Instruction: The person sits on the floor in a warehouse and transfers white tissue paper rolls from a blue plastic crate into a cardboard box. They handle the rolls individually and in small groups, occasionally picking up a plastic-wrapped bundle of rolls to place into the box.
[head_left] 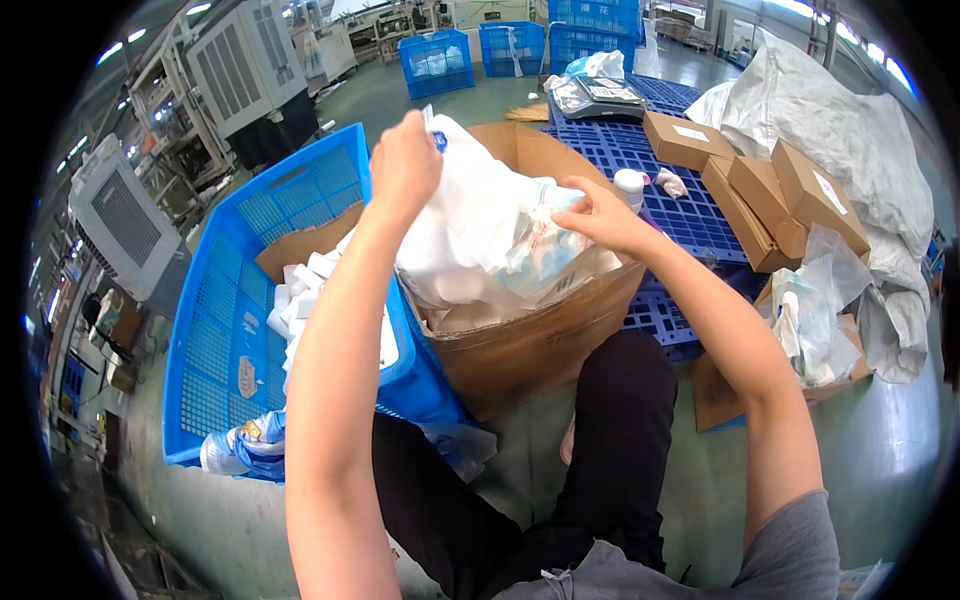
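Note:
My left hand (404, 163) is raised over an open cardboard box (540, 335) and grips the top of a large white plastic bag (480, 215) that bulges out of it. My right hand (602, 214) holds the clear crinkled plastic (545, 250) at the bag's right side, over the box's far rim. Inside the bag are white items, blurred through the film. To the left, touching the box, a blue plastic crate (225, 330) holds several small white bottles (300, 290) and a cardboard sheet.
Blue plastic pallets (690, 215) lie behind the box with small brown cartons (770, 195), a white bottle (630, 185) and a scale (600, 97). A big white sack (850, 140) and clear bags (815, 310) sit right. Blue crates (436, 62) and machines (250, 65) stand behind.

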